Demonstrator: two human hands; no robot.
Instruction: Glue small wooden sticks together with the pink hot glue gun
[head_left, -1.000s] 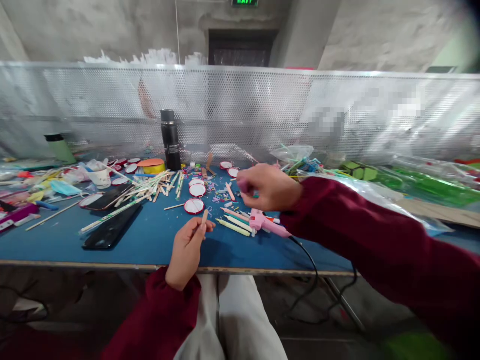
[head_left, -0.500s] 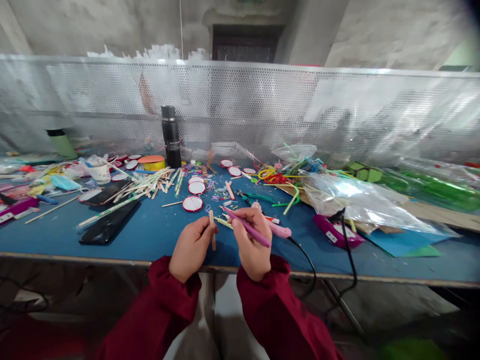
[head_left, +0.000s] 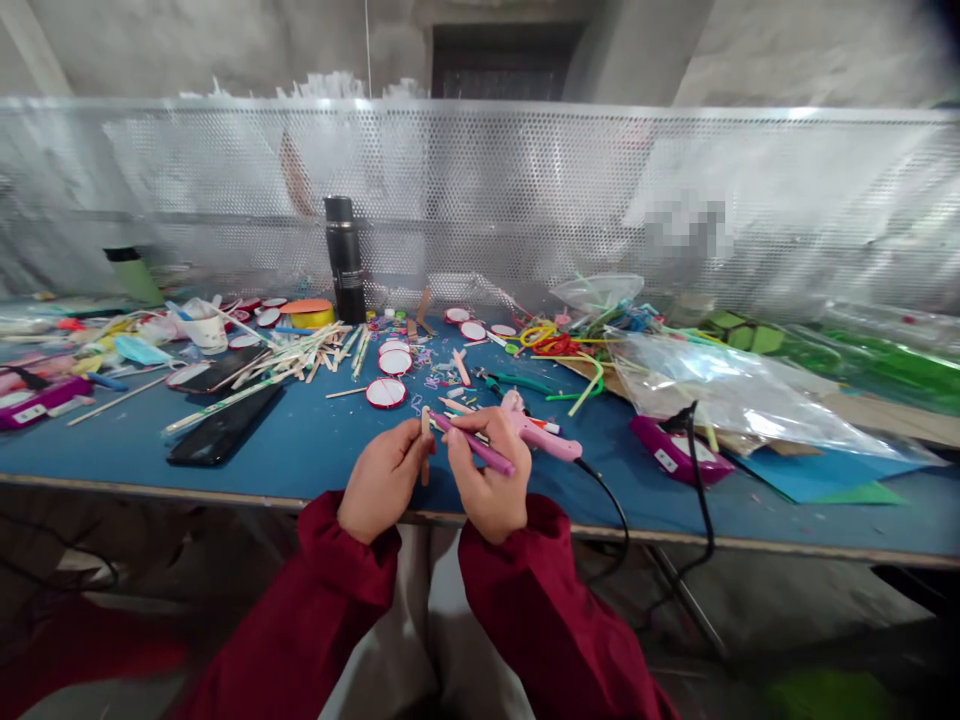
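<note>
I count two flasks at the far side, one black (head_left: 344,258) and one green (head_left: 133,274), two dark phones (head_left: 225,437) on the counter (head_left: 315,450), and one pink glue gun (head_left: 538,432).

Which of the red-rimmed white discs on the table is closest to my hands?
The red-rimmed disc lying nearest the table's front edge, just beyond the left hand; the other discs lie farther back toward the black bottle.

Blue worktable (head_left: 300,455), perforated metal screen (head_left: 525,200) behind, rough grey wall (head_left: 187,45), dark doorway (head_left: 506,60).
</note>
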